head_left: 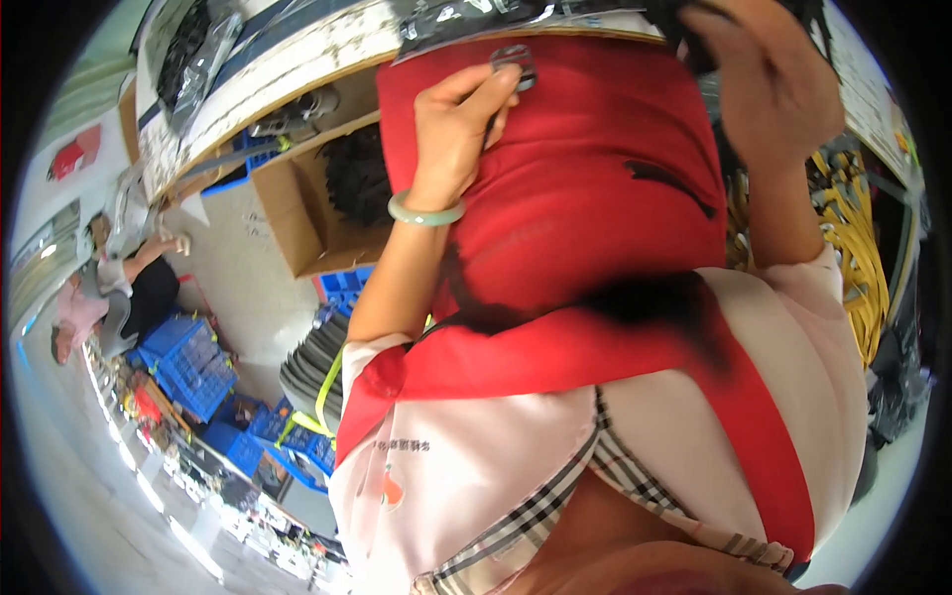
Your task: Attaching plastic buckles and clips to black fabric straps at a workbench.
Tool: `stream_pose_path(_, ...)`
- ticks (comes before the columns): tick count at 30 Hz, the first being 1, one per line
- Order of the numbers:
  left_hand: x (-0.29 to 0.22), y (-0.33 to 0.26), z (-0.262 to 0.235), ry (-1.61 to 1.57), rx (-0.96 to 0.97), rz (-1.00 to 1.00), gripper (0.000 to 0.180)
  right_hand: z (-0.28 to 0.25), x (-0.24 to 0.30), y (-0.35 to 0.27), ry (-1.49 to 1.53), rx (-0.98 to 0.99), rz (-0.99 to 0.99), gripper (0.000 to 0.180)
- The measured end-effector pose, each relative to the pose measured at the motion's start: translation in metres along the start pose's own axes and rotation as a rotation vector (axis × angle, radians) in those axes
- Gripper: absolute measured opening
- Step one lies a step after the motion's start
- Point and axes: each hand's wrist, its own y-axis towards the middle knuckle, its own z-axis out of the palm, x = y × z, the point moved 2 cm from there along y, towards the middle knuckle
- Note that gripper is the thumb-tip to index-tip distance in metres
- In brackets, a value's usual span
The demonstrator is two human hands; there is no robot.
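Observation:
My left hand [451,124] is closed, thumb and fingers pinching a small grey buckle-like piece [514,61] over the red apron [595,169] on my lap. A pale green bangle [426,210] circles that wrist. My right hand [778,94] is raised at the upper right, near the table edge. Motion smears its fingers, and they lie next to dark material [684,30]. Whether they grip it cannot be made out.
Black pieces in clear plastic [486,20] lie on the worn white table edge [327,50]. Below stands an open cardboard box [297,213] with dark pieces. Yellow straps [848,238] hang at right. Blue crates [188,362] and a seated person [99,297] are off to the left.

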Motion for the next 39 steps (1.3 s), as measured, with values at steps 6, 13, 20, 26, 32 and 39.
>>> stream_pose_path(6, -0.014, -0.011, -0.004, 0.005, -0.123, 0.169, 0.010, 0.104, -0.008, -0.022, 0.755, 0.435, 0.531, 0.019)
stream_pose_path(13, -0.002, -0.011, -0.012, 0.169, -0.164, 0.381, 0.012, 0.131, -0.020, -0.026, 1.010, 0.418, 0.838, 0.017)
stream_pose_path(20, -0.001, -0.010, -0.007, 0.564, -0.228, 0.788, 0.013, 0.133, -0.020, -0.030, 1.270, 0.202, 0.924, 0.017)
stream_pose_path(26, -0.004, -0.009, -0.001, 0.638, -0.253, 0.806, 0.011, 0.139, -0.020, -0.035, 1.158, 0.150, 0.870, 0.016)
stream_pose_path(32, -0.017, -0.016, -0.012, 0.867, -0.317, 0.887, 0.005, 0.147, -0.021, -0.024, 1.075, 0.137, 0.784, 0.014)
stream_pose_path(39, -0.026, -0.029, -0.020, 0.874, -0.310, 0.917, 0.008, 0.156, -0.019, -0.022, 0.891, 0.250, 0.795, 0.032)
